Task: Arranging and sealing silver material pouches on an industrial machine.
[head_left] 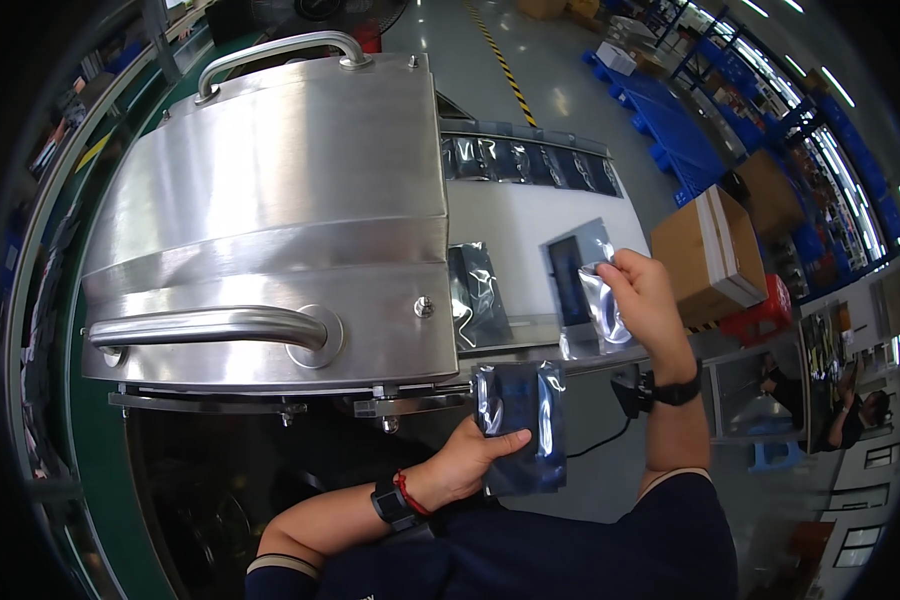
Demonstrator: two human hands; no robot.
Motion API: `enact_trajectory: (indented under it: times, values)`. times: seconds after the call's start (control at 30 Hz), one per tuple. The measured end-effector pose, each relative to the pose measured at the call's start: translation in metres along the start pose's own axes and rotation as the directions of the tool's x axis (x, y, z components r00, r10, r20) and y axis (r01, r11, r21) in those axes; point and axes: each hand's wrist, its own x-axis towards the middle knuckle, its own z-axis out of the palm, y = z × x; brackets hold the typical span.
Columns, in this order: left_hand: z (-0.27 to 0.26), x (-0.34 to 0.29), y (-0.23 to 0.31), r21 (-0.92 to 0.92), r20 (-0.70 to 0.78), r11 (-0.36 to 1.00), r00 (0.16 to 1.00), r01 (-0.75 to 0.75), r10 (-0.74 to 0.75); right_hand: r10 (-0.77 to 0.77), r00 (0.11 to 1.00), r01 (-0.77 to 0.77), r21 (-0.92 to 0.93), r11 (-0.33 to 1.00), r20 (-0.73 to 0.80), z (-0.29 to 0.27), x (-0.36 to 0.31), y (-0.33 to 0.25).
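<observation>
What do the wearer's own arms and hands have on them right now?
The left hand and right hand are ungloved. Navy short sleeves end in beige trim. The left wrist carries a black band and a red cord bracelet; the right wrist a black strap.

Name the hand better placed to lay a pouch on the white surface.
The right hand seems better placed: it holds a shiny pouch near the white surface, while the left hand, farther off, holds what looks like a pouch stack.

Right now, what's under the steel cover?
At the right edge of the steel cover, part of a shiny pouch and white surface show; whatever lies further underneath is covered.
</observation>
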Motion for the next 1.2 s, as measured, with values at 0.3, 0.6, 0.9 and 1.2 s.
enact_trajectory:
  times: [0.3, 0.6, 0.9, 1.2]
  values:
    - [-0.004, -0.002, 0.004, -0.028, -0.010, 1.000, 1.000, 0.013, -0.014, 0.254, 0.901, -0.428, 0.618, 0.660, 0.352, 0.086, 0.022, 0.079]
    - [-0.001, -0.002, 0.007, -0.006, -0.039, 1.000, 0.999, -0.008, 0.008, 0.273, 0.926, -0.367, 0.452, 0.813, 0.260, 0.090, 0.024, 0.062]
    - [-0.002, 0.000, 0.006, -0.036, -0.026, 0.999, 1.000, 0.004, -0.005, 0.209, 0.935, -0.324, 0.445, 0.835, 0.288, 0.087, 0.027, 0.064]
    - [0.006, 0.009, 0.005, -0.054, -0.016, 0.998, 0.999, -0.030, 0.029, -0.193, 0.944, 0.132, -0.229, 0.964, -0.268, 0.051, -0.013, 0.028]
